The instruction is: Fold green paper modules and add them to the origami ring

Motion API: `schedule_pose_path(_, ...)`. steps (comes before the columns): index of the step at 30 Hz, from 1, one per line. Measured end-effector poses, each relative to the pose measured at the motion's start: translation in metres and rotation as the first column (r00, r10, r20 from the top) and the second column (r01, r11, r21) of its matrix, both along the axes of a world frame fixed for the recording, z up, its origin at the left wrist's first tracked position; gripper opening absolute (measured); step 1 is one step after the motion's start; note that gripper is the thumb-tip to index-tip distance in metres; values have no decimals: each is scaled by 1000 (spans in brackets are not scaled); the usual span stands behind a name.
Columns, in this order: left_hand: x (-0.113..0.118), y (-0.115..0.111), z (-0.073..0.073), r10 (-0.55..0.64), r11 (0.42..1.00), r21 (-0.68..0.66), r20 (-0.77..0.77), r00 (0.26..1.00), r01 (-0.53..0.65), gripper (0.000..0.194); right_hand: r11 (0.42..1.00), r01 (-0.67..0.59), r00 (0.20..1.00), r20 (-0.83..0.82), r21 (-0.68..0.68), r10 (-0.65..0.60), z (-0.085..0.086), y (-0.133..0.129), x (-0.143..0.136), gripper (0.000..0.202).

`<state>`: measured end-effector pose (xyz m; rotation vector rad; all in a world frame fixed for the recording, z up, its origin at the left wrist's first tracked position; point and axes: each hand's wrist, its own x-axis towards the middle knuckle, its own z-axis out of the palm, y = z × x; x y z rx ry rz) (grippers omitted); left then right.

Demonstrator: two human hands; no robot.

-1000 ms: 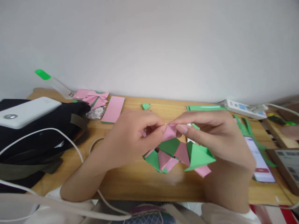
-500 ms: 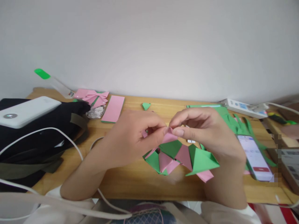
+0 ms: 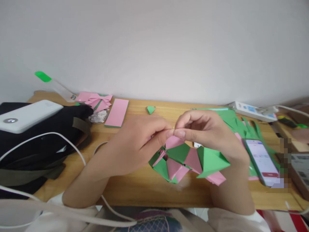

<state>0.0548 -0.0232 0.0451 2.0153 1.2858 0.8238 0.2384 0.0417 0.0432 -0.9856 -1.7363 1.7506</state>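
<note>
A pink and green folded-paper model (image 3: 180, 154), made of several joined triangular units, hangs above the table beneath my fingertips. My left hand (image 3: 142, 138) pinches a pink flap at its top from the left, thumb and forefinger closed on it. From the other side my right hand (image 3: 202, 132) grips the same flap, its thumb tip nearly meeting the left one. A green unit with pink tabs juts out below my right wrist. The back of the model, behind my left fingers, is hidden.
A stack of pink paper (image 3: 117, 112) and a small green folded piece (image 3: 151, 110) lie behind my hands. At left, a white power bank (image 3: 31, 116) sits on a black bag (image 3: 60, 145). To the right are a phone (image 3: 263, 162), green paper strips (image 3: 231, 119) and a power strip (image 3: 253, 111).
The folded-paper model has shifted slightly to the right and turned a little. My fingertips have drawn closer together on the pink flap.
</note>
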Motion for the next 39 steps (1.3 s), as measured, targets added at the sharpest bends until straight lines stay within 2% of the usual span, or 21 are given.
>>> schedule_pose_path(8,1,-1,0,5,1000,3,-9,1000,-5,29,996,25,1000,13,86,-26,-1,0,1,30)
schedule_pose_path(18,1,-1,-1,29,999,44,18,999,-30,25,993,37,999,-9,108,-36,-3,-1,4,27)
schedule_pose_path(22,0,-2,1,43,997,60,35,998,-45,21,991,-16,999,-29,131,20,-2,2,11,20)
schedule_pose_path(26,0,-1,1,41,996,84,18,999,-42,18,981,-85,996,28,173,81,0,3,16,9)
schedule_pose_path(30,0,-1,0,38,997,65,8,999,-39,20,949,-160,984,120,273,131,0,3,16,18)
schedule_pose_path(32,0,-1,0,34,998,44,7,999,-35,22,923,-167,984,121,346,132,0,2,15,16)
schedule_pose_path(36,-2,1,-2,-13,1000,-7,22,1000,14,24,842,-233,972,152,487,181,1,3,15,14)
schedule_pose_path(39,-5,2,-2,-78,996,-41,-52,996,76,24,789,-315,949,203,527,243,-2,2,14,16)
